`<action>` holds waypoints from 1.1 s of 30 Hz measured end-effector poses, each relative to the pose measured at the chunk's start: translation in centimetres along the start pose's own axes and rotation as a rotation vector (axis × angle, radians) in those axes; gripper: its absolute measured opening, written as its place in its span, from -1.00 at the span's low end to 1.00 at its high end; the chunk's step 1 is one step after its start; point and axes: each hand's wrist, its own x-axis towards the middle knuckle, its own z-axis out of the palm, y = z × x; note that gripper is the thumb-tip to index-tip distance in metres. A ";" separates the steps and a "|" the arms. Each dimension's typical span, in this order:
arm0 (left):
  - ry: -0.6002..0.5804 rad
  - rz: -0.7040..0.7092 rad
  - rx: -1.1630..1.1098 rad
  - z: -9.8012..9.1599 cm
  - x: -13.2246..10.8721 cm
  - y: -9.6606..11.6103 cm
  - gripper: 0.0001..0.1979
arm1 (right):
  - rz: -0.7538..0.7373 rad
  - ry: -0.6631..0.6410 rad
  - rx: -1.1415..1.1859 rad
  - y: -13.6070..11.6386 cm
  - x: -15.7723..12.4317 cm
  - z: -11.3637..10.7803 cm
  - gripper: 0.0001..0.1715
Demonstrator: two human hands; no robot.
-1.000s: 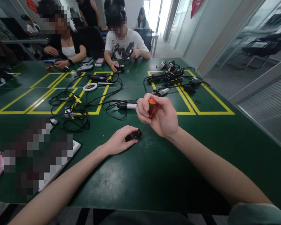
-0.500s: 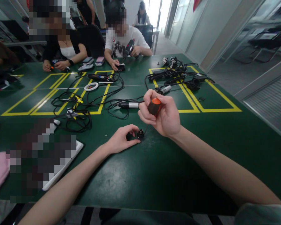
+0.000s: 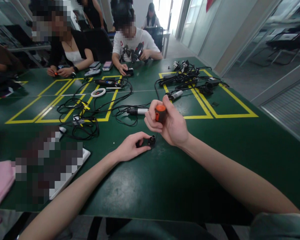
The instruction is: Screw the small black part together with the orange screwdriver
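Observation:
On the green table (image 3: 130,186), my left hand (image 3: 130,146) pinches a small black cylindrical part (image 3: 152,140) with a metal-looking rim on top, holding it upright against the surface. My right hand (image 3: 171,123) is raised just above and to the right of that part. Its fingers wrap round a screwdriver (image 3: 161,112) with an orange and dark grey handle, whose butt end faces me. A bit of thin shaft shows below the fingers, slanting down toward the black part; the tip cannot be made out.
Behind my hands lie a silver and black tool (image 3: 138,111) and tangled black cables (image 3: 87,130). A heap of cables and plugs (image 3: 187,75) sits at the back right. A white-edged blurred object (image 3: 86,155) lies at left. Across the table, a person (image 3: 137,43) holds a power tool (image 3: 138,51).
My right hand has tilted and shifted slightly left with the screwdriver, its thumb now raised along the handle. My left hand keeps its pinch on the black part, which has barely moved.

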 end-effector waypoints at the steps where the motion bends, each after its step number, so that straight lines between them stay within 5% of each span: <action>1: -0.007 0.004 0.005 0.0 0.0 0.0 -0.69 | -0.001 -0.015 0.015 0.0 -0.1 0.0 -0.31; 7: -0.013 -0.016 -0.004 -0.1 -0.1 -0.2 -0.58 | 0.000 -0.080 0.051 0.2 -0.4 -0.2 -0.53; 16: -0.016 -0.028 -0.021 0.0 0.1 -0.7 -0.59 | 0.055 -0.040 -0.007 0.2 0.1 0.0 -0.25; 26: -0.035 0.020 0.075 -0.3 0.3 -0.4 -0.58 | -0.009 -0.072 0.062 0.4 -0.2 -0.3 -0.48; 33: -0.028 0.072 0.074 -0.2 0.3 -0.5 -0.66 | 0.071 -0.061 0.029 0.0 0.2 -0.4 -0.27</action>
